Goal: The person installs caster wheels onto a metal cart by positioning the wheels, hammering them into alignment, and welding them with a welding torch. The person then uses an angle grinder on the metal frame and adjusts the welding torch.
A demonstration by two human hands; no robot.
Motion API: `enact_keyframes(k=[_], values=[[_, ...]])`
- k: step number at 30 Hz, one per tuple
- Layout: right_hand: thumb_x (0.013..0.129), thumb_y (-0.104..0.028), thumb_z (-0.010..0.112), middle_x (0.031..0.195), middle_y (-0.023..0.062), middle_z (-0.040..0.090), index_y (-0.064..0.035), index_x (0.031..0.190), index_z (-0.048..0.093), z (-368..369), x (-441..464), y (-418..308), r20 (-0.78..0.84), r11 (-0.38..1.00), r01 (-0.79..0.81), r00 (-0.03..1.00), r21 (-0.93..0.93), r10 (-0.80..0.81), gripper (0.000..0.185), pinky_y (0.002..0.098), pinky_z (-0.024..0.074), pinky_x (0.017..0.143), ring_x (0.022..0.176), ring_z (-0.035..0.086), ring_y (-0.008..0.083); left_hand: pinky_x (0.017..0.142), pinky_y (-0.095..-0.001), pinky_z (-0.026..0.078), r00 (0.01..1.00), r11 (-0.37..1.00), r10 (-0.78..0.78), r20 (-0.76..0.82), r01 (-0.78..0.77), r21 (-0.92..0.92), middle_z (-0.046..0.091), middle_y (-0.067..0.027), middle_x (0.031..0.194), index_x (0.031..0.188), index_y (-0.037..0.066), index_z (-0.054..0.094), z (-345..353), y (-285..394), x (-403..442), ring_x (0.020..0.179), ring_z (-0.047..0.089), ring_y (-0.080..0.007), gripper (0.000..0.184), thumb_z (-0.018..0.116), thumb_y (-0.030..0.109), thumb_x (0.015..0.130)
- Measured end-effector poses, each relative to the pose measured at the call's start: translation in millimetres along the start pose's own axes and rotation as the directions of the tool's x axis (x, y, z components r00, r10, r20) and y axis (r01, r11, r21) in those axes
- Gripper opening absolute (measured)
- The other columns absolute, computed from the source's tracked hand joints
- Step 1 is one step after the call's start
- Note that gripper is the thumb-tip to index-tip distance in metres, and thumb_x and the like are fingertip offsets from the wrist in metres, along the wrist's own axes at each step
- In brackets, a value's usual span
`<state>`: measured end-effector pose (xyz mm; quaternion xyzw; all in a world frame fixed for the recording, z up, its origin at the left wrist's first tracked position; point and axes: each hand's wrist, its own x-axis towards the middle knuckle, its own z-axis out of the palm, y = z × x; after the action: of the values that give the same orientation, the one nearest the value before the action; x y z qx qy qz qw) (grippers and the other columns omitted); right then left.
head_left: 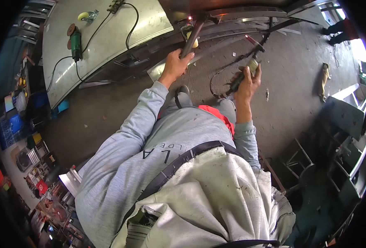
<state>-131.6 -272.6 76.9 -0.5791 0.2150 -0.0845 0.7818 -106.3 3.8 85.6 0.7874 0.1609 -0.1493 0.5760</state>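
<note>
My left hand is wrapped round the handle of a hammer, whose head is at the edge of a metal workpiece. Beside the hammer head, a small spot on the metal glows red. My right hand grips a welding electrode holder with a cable running from it. A short electrode in the holder has a red glowing tip. The holder is held to the right of the hammer, apart from the workpiece.
A metal table at the upper left bears a green angle grinder, a caster wheel and cables. A person's legs stand at the upper right. An animal lies on the floor. Metal frames stand at the right.
</note>
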Motion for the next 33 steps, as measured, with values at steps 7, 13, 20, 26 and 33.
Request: enact_keyframes(k=[7, 13, 20, 26, 33], values=[[0.102, -0.006, 0.064, 0.090, 0.0121, 0.068, -0.0087, 0.158, 0.034, -99.7, 47.2, -27.4, -0.104, 0.992, -0.049, 0.993, 0.119, 0.061, 0.064, 0.0340, 0.0557, 0.047, 0.058, 0.064, 0.0180, 0.042, -0.0316, 0.039, 0.999, 0.968, -0.037, 0.007, 0.037, -0.248, 0.062, -0.0009, 0.070, 0.109, 0.004, 0.069, 14.4, -18.6, 15.5, 0.045, 0.050, -0.0110, 0.037, 0.077, 0.038, 0.097], [0.100, -0.004, 0.062, 0.091, 0.0130, 0.067, -0.0012, 0.163, 0.026, -210.4, 111.8, -85.8, -0.227, 0.990, -0.006, 0.973, 0.142, 0.039, 0.073, 0.0338, 0.0534, 0.044, 0.055, 0.063, 0.0184, 0.069, -0.0531, 0.052, 0.882, 0.613, 0.385, -0.271, -0.024, 0.790, 0.072, -0.0219, 0.081, 0.103, 0.006, 0.071, 2.6, 8.3, -3.2, 0.078, 0.070, -0.0425, 0.039, 0.080, 0.041, 0.090], [0.100, -0.003, 0.062, 0.091, 0.0124, 0.067, -0.0027, 0.162, 0.027, -298.0, 187.4, -143.6, -0.266, 0.985, 0.074, 0.964, 0.154, -0.031, 0.072, 0.0334, 0.0570, 0.046, 0.060, 0.065, 0.0172, 0.064, -0.0424, 0.049, 0.944, 0.767, 0.315, -0.095, -0.195, 0.611, 0.067, -0.0170, 0.075, 0.098, 0.002, 0.073, 89.1, 35.0, 9.3, 0.065, 0.060, -0.0290, 0.041, 0.084, 0.039, 0.086], [0.097, -0.005, 0.070, 0.093, 0.0128, 0.070, -0.0040, 0.132, 0.056, -366.2, 291.0, -267.9, -0.319, 0.958, 0.280, 0.915, 0.057, -0.249, 0.038, 0.0297, 0.0536, 0.050, 0.062, 0.063, 0.0152, 0.074, -0.0440, 0.053, 0.976, 0.920, 0.218, 0.021, -0.213, 0.328, 0.073, -0.0239, 0.088, 0.101, -0.005, 0.071, 226.9, 75.7, 25.4, 0.077, 0.066, -0.0305, 0.047, 0.082, 0.039, 0.087], [0.102, -0.017, 0.062, 0.099, 0.0131, 0.073, 0.0022, 0.118, 0.074, -557.3, 301.7, -501.1, 0.003, 0.083, 0.432, 0.195, -0.898, -0.981, 0.028, 0.0344, 0.0572, 0.073, 0.082, 0.069, 0.0210, 0.091, -0.0403, 0.057, 0.930, 0.859, 0.304, 0.209, -0.362, 0.362, 0.074, -0.0279, 0.113, 0.130, -0.014, 0.064, 322.3, 106.8, 130.8, 0.102, 0.072, -0.0264, 0.071, 0.082, 0.041, 0.088]])
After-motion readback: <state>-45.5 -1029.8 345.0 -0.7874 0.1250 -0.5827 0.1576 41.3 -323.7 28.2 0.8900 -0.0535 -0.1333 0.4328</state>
